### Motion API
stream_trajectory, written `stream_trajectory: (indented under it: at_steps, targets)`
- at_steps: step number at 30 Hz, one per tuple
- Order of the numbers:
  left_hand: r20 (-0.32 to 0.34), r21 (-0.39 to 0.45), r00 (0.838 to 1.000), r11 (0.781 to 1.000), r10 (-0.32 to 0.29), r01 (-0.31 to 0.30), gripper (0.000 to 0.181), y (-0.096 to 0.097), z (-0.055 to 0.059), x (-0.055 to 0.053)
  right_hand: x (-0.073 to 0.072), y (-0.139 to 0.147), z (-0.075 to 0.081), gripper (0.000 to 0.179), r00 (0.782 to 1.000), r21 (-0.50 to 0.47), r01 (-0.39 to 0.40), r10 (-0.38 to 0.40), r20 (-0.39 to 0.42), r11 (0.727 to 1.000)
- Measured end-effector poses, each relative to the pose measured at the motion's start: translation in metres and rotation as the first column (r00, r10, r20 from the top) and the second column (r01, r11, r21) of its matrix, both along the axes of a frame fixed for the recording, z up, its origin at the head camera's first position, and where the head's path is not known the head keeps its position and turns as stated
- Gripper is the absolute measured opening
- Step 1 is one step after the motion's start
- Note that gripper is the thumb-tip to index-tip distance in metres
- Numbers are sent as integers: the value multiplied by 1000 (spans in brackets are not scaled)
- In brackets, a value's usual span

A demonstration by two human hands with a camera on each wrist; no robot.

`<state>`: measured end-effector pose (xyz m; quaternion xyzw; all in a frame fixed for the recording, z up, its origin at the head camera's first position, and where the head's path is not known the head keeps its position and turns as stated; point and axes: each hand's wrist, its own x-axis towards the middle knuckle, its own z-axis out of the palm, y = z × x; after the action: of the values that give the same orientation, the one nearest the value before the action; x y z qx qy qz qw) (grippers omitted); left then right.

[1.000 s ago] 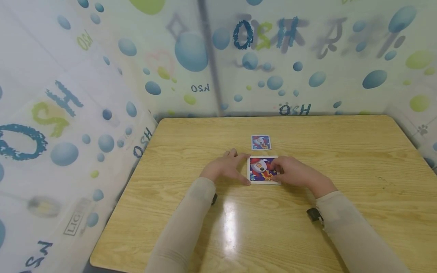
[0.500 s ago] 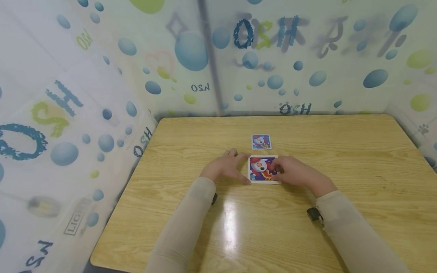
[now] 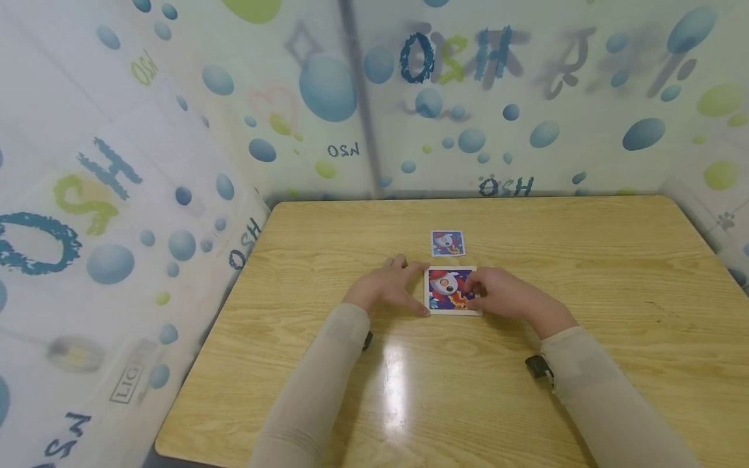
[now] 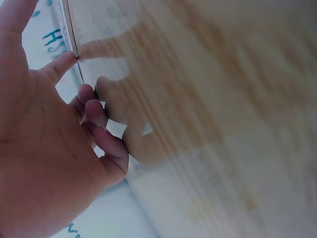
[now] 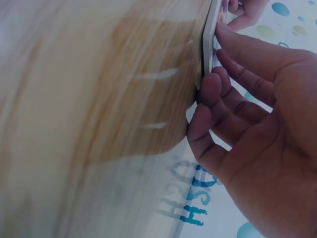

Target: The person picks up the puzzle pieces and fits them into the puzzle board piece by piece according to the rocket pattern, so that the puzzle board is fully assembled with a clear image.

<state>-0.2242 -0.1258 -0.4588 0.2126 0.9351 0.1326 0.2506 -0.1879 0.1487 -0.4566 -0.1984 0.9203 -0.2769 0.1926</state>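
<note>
A square rocket picture board point(image 3: 446, 300) with a white frame lies flat mid-table. Along its left side my left hand point(image 3: 386, 289) holds it, thumb at the near corner and index finger at the far one. My right hand point(image 3: 508, 296) is at the right side, with its thumb and bent index finger over the picture. Edge-on in the right wrist view, the board point(image 5: 210, 42) shows a thick white rim beside the thumb tip. The other fingers of each hand rest curled at the tabletop. Part of the picture's right side is hidden under the right fingers.
Just beyond the board lies a smaller card point(image 3: 447, 243) printed with the same rocket. The wooden table point(image 3: 585, 260) meets a patterned curtain point(image 3: 526, 117) at the back, with another along the left. Dark straps show at both wrists.
</note>
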Motion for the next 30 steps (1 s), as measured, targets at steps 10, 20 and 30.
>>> stream_trajectory:
  at_steps: [10,20,30]
  targets:
    - [2,5,1000,1000,1,-1,112,0,1,0,-1,0,0,19,1000,-3,13,-12,20,1000]
    - [21,18,1000,1000,14,-15,110,0,1,0,-3,1,-3,18,1000,-18,19,-19,17,1000]
    - [27,24,1000,1000,3,-3,109,1,0,-2,-4,1,0,18,1000,-12,20,-20,15,1000]
